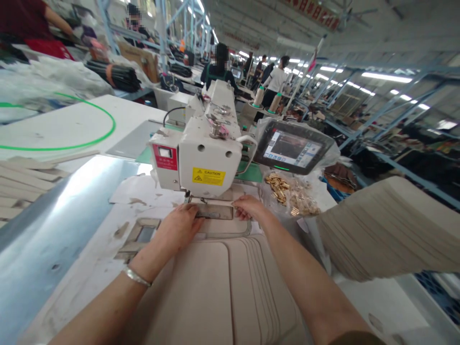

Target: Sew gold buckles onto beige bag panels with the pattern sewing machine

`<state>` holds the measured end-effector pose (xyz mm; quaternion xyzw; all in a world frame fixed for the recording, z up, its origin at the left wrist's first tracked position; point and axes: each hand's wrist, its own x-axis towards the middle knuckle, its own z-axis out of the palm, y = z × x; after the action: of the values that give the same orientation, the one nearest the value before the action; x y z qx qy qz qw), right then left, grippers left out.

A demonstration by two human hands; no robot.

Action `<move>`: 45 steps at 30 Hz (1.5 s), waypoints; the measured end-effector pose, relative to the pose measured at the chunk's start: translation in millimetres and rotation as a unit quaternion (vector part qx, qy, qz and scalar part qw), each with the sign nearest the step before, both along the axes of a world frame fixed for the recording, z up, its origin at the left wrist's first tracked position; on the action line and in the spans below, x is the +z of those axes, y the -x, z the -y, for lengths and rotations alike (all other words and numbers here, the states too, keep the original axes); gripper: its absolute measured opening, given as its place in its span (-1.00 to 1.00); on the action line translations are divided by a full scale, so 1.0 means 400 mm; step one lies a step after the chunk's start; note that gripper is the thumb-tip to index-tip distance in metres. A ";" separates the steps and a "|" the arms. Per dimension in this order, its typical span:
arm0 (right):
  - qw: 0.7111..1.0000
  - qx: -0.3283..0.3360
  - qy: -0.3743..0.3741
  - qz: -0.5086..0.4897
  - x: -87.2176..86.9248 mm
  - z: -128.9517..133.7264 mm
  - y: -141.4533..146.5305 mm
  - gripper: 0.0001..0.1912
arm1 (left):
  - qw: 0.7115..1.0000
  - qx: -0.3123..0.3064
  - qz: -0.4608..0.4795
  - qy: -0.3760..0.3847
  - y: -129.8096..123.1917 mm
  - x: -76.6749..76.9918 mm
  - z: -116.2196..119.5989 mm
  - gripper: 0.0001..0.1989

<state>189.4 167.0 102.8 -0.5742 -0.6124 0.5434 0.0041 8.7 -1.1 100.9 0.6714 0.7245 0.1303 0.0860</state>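
Sewing template [214, 212] under machine head [210, 160]; left hand [178, 229] open, flat on it; right hand [251, 208] open, fingertips at its edge; stacked beige panels [201, 292] just below.

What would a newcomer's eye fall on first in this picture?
The white industrial sewing machine stands at the centre, with a yellow caution label on its front, and the person's left hand and right hand rest on a flat beige piece below it. To its right, a black touchscreen panel glows above a clear bag of gold metal parts.
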 end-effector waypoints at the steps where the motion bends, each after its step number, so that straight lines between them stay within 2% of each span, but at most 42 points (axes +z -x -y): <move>1: 1.000 -0.005 0.000 0.002 0.001 -0.003 -0.009 -0.89 | 1.000 0.004 -0.001 0.009 -0.005 0.010 0.001 -0.71; 6: 1.000 -0.027 0.000 0.000 -0.004 -0.023 -0.062 -0.90 | 0.999 0.010 -0.017 0.034 -0.046 0.041 0.002 -0.69; 11: 0.999 -0.047 -0.003 -0.002 -0.010 -0.035 -0.099 -0.89 | 0.997 0.006 -0.012 0.077 -0.084 0.029 -0.001 -0.70; 20: 0.998 -0.058 -0.027 -0.008 -0.015 -0.027 -0.101 -0.88 | 0.993 -0.022 0.004 0.114 -0.122 0.034 0.011 -0.74; 27: 0.997 -0.047 -0.057 -0.006 -0.031 -0.007 -0.108 -0.86 | 0.986 -0.065 0.071 0.135 -0.139 0.030 0.025 -0.70; 30: 0.994 -0.030 -0.103 -0.006 -0.037 0.007 -0.115 -0.85 | 0.985 -0.075 0.068 0.139 -0.143 0.028 0.027 -0.75; 33: 0.980 0.004 -0.199 0.010 -0.036 0.017 -0.132 -0.85 | 0.985 -0.075 0.066 0.137 -0.140 0.022 0.030 -0.77; 37: 0.920 0.067 -0.385 0.012 -0.017 0.017 -0.170 -0.83 | 0.984 -0.070 0.078 0.142 -0.132 0.013 0.036 -0.79; 39: 0.901 0.064 -0.430 0.008 -0.006 0.010 -0.197 -0.82 | 0.984 -0.066 0.085 0.144 -0.130 0.012 0.037 -0.80; 42: 0.908 0.040 -0.417 -0.012 0.003 0.003 -0.248 -0.83 | 0.982 -0.066 0.088 0.151 -0.130 0.015 0.036 -0.82; 45: 0.936 -0.008 -0.342 -0.076 0.009 0.014 -0.303 -0.83 | 0.981 -0.071 0.087 0.158 -0.132 0.014 0.033 -0.84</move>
<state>310.4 161.5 106.3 -0.4998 -0.7546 0.3429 0.2513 61.4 -14.2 106.5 0.6854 0.6760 0.0652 0.2627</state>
